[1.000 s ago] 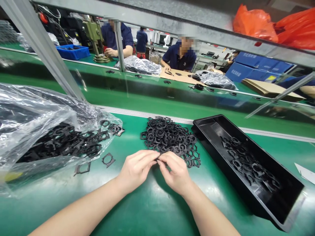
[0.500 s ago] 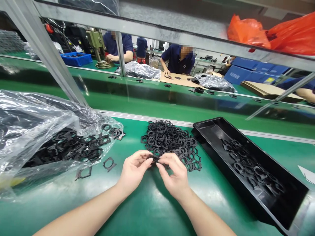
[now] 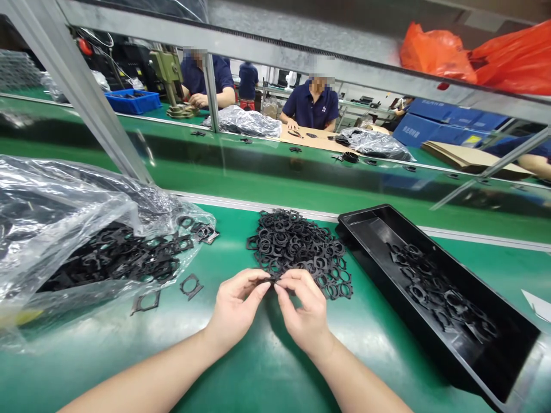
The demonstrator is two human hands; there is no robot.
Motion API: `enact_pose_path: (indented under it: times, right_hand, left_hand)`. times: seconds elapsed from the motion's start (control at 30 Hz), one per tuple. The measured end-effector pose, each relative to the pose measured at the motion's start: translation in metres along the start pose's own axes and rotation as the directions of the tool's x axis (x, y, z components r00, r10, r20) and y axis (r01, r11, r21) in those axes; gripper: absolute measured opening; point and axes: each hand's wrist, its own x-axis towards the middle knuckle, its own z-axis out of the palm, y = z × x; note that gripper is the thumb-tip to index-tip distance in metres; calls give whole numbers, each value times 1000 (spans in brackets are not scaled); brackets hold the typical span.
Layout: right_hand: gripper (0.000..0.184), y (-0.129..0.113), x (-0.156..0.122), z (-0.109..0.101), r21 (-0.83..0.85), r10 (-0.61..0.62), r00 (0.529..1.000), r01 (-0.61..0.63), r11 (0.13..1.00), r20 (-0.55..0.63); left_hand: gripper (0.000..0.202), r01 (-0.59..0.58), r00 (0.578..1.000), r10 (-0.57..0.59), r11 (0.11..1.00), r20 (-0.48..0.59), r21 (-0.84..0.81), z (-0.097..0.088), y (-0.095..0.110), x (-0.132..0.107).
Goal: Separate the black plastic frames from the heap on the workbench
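My left hand and my right hand meet at the near side of a heap of black ring-shaped plastic parts. Between the fingertips of both hands is a small black plastic part, pinched from either side and mostly covered by the fingers. Its exact shape cannot be made out. Two loose ring-shaped frames lie on the green tabletop left of my left hand. More black parts spill from a clear plastic bag at the left.
On the right stands a long black tray with several black parts in it. A metal post and a shelf rail cross the view. Beyond the divider, co-workers sit at another bench near a blue bin.
Both hands stay together on the small part, its angle slightly changed as the left fingers shift a little lower. Across the bench, a co-worker sits more upright.
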Motion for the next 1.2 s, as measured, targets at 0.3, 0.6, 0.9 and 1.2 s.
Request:
enact_pose_path:
  times: [0.3, 0.6, 0.9, 1.2]
  right_hand:
    - [10, 2, -1, -1, 64, 112, 994, -112, 992, 10]
    - [15, 3, 0, 1, 300, 390, 916, -400, 866, 96]
    - [40, 4, 7, 5, 665, 614, 651, -700, 261, 445]
    - [52, 8, 8, 9, 544, 695, 635, -734, 407, 337]
  left_hand:
    - [8, -28, 997, 26, 999, 70, 30, -1, 3, -1]
    - [17, -278, 961, 258, 912, 103, 303, -8, 6, 2]
    - [45, -697, 716, 578, 554, 391, 456, -11, -2, 2]
    - [33, 81, 994, -64, 971, -84, 227, -10, -2, 8]
